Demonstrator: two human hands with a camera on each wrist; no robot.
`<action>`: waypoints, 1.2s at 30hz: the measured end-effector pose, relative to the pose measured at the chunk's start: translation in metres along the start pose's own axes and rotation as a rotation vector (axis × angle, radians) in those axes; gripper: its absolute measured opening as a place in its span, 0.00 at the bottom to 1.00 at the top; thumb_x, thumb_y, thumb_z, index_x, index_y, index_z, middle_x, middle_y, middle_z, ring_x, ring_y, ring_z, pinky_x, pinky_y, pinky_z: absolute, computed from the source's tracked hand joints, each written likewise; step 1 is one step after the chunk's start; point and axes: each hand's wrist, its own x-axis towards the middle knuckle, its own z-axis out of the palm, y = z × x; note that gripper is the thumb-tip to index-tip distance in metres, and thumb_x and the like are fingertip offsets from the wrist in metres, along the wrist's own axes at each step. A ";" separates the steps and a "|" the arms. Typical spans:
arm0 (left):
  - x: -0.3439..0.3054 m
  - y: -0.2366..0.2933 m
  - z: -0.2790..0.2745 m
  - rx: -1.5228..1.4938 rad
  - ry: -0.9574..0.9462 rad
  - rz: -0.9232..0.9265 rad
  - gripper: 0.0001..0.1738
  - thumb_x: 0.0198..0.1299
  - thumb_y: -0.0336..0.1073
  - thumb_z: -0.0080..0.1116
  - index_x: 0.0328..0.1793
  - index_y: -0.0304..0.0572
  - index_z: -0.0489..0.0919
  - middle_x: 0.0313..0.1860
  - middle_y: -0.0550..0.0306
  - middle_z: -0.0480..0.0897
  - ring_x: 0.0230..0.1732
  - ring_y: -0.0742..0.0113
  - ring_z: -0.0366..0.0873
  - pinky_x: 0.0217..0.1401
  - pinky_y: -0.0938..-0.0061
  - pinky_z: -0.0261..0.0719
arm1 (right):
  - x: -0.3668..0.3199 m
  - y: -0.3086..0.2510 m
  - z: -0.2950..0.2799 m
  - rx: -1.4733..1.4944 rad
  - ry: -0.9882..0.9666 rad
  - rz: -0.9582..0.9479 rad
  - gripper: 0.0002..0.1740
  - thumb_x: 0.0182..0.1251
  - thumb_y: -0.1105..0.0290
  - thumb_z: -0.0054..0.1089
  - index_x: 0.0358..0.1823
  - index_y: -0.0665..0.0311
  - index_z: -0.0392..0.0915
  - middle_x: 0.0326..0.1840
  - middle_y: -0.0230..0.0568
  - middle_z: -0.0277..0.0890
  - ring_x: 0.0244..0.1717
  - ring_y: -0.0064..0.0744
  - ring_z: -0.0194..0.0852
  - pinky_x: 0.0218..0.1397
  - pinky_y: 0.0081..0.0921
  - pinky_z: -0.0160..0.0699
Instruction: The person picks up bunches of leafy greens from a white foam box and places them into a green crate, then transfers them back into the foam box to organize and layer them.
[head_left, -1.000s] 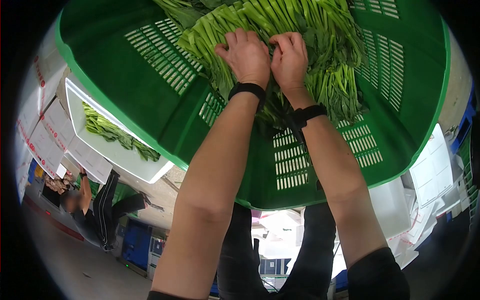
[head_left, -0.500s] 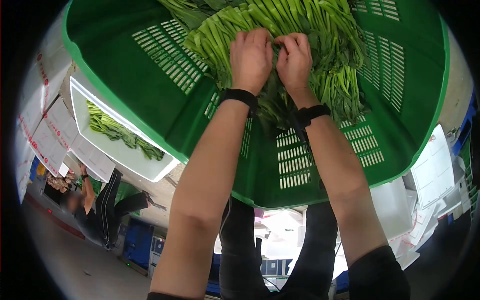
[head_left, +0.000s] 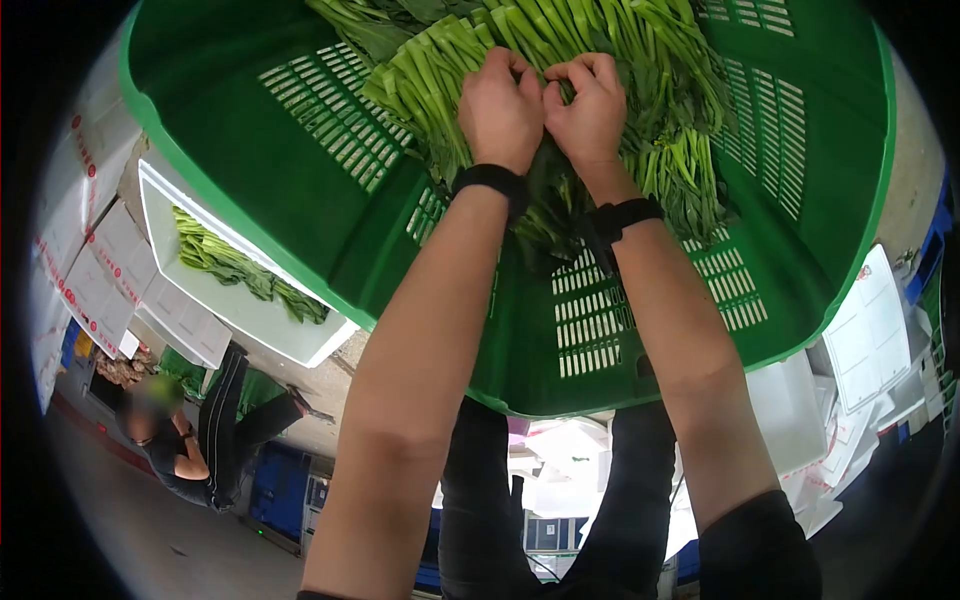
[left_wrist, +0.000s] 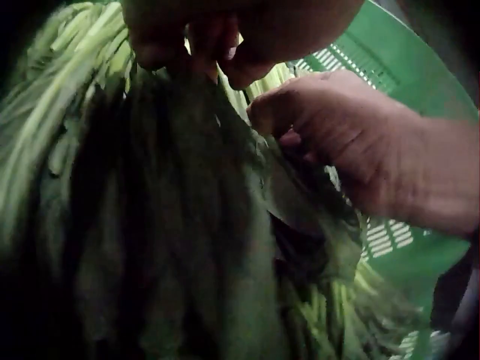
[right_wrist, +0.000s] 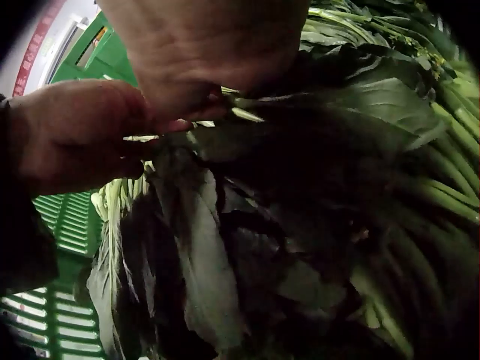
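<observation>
Compared with the earlier frame, your left hand [head_left: 503, 112] and your right hand [head_left: 590, 108] have gone slightly higher in the head view, and your left fingers, which lay straighter, are now more bent. The other person [head_left: 170, 465], at the lower left, has brought the arm down from the cartons [head_left: 105, 265] and holds it near the head. The leafy green vegetables [head_left: 440, 80] lie inside the green basket [head_left: 245, 190], which has slotted walls; what carries the basket, I cannot tell. Beside it, at left, a white box [head_left: 235, 298] holds more greens [head_left: 240, 262]; at right a white lid [head_left: 865, 335] leans near other white boxes. Your two hands are side by side over the vegetables, the backs turned up, both forearms reaching forward. The left fingers are curled and pinch stems and leaves; the right fingers and thumb also pinch them, very near the left ones.
</observation>
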 end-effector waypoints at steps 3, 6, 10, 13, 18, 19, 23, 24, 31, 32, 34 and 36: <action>0.005 0.007 0.009 -0.034 -0.054 -0.216 0.11 0.52 0.38 0.64 0.38 0.43 0.81 0.31 0.51 0.85 0.32 0.53 0.83 0.40 0.64 0.80 | 0.000 0.003 -0.002 0.099 -0.011 0.060 0.07 0.48 0.73 0.63 0.31 0.56 0.83 0.41 0.34 0.70 0.44 0.41 0.72 0.50 0.39 0.68; 0.007 0.005 0.008 -0.073 -0.075 -0.293 0.11 0.50 0.37 0.66 0.38 0.41 0.81 0.31 0.54 0.85 0.32 0.60 0.83 0.39 0.68 0.79 | 0.002 0.005 -0.006 0.112 -0.031 0.066 0.08 0.48 0.73 0.63 0.32 0.55 0.83 0.41 0.33 0.70 0.44 0.40 0.72 0.51 0.39 0.68; 0.007 -0.018 0.008 -0.314 -0.019 -0.197 0.07 0.49 0.32 0.64 0.32 0.39 0.78 0.28 0.51 0.84 0.31 0.59 0.82 0.35 0.67 0.79 | 0.008 0.001 -0.010 0.121 -0.024 0.040 0.08 0.49 0.73 0.63 0.32 0.56 0.83 0.39 0.34 0.71 0.42 0.41 0.73 0.49 0.39 0.71; 0.010 -0.026 0.006 -0.615 -0.086 -0.249 0.07 0.49 0.28 0.65 0.31 0.36 0.77 0.27 0.58 0.82 0.28 0.71 0.78 0.33 0.75 0.76 | 0.013 -0.008 -0.011 0.198 -0.055 -0.006 0.08 0.50 0.74 0.63 0.33 0.55 0.84 0.36 0.36 0.71 0.40 0.42 0.74 0.46 0.38 0.73; 0.012 -0.028 -0.006 -0.810 -0.240 -0.339 0.07 0.51 0.24 0.63 0.34 0.37 0.76 0.28 0.64 0.77 0.30 0.78 0.73 0.33 0.82 0.72 | 0.016 -0.011 -0.009 0.268 -0.127 -0.029 0.10 0.51 0.75 0.64 0.36 0.55 0.85 0.35 0.38 0.72 0.39 0.41 0.75 0.43 0.35 0.76; 0.013 -0.030 -0.008 -0.810 -0.240 -0.339 0.07 0.51 0.24 0.63 0.34 0.37 0.76 0.28 0.64 0.77 0.30 0.78 0.73 0.33 0.82 0.72 | 0.017 -0.011 -0.010 0.286 -0.158 -0.016 0.11 0.52 0.75 0.65 0.38 0.55 0.85 0.36 0.37 0.72 0.39 0.41 0.76 0.43 0.35 0.76; 0.015 -0.037 -0.011 -0.849 -0.318 -0.309 0.07 0.56 0.25 0.64 0.36 0.40 0.76 0.30 0.67 0.79 0.31 0.81 0.73 0.37 0.85 0.71 | 0.020 -0.007 -0.016 0.317 -0.252 -0.056 0.12 0.54 0.75 0.65 0.41 0.55 0.85 0.37 0.36 0.75 0.37 0.40 0.77 0.42 0.35 0.77; 0.016 -0.037 -0.011 -0.853 -0.344 -0.317 0.07 0.56 0.25 0.64 0.37 0.40 0.76 0.31 0.67 0.79 0.32 0.82 0.73 0.37 0.86 0.71 | 0.022 -0.006 -0.017 0.318 -0.252 -0.056 0.12 0.54 0.75 0.65 0.41 0.55 0.85 0.37 0.36 0.75 0.37 0.40 0.77 0.42 0.35 0.77; 0.018 -0.042 -0.015 -0.875 -0.448 -0.306 0.07 0.57 0.25 0.63 0.38 0.40 0.76 0.33 0.66 0.80 0.34 0.81 0.75 0.41 0.85 0.72 | 0.037 0.003 -0.022 0.166 -0.326 -0.293 0.10 0.55 0.72 0.65 0.39 0.55 0.85 0.34 0.33 0.78 0.36 0.43 0.78 0.42 0.36 0.76; 0.019 -0.042 -0.015 -0.874 -0.468 -0.308 0.06 0.57 0.25 0.63 0.38 0.40 0.76 0.32 0.66 0.80 0.34 0.81 0.75 0.42 0.85 0.72 | 0.038 0.004 -0.022 0.125 -0.338 -0.336 0.09 0.55 0.71 0.65 0.38 0.55 0.85 0.33 0.33 0.78 0.36 0.43 0.78 0.43 0.36 0.76; 0.019 -0.042 -0.015 -0.874 -0.490 -0.310 0.06 0.57 0.25 0.62 0.38 0.40 0.76 0.32 0.66 0.80 0.35 0.81 0.75 0.43 0.85 0.73 | 0.041 0.003 -0.026 0.087 -0.350 -0.382 0.08 0.55 0.70 0.65 0.37 0.55 0.84 0.33 0.33 0.78 0.35 0.42 0.78 0.44 0.36 0.75; 0.019 -0.042 -0.016 -0.829 -0.492 -0.299 0.06 0.57 0.25 0.61 0.39 0.40 0.76 0.32 0.67 0.79 0.35 0.81 0.75 0.43 0.85 0.73 | 0.042 0.002 -0.027 0.049 -0.361 -0.428 0.07 0.55 0.69 0.65 0.36 0.55 0.84 0.33 0.33 0.78 0.35 0.41 0.78 0.44 0.36 0.74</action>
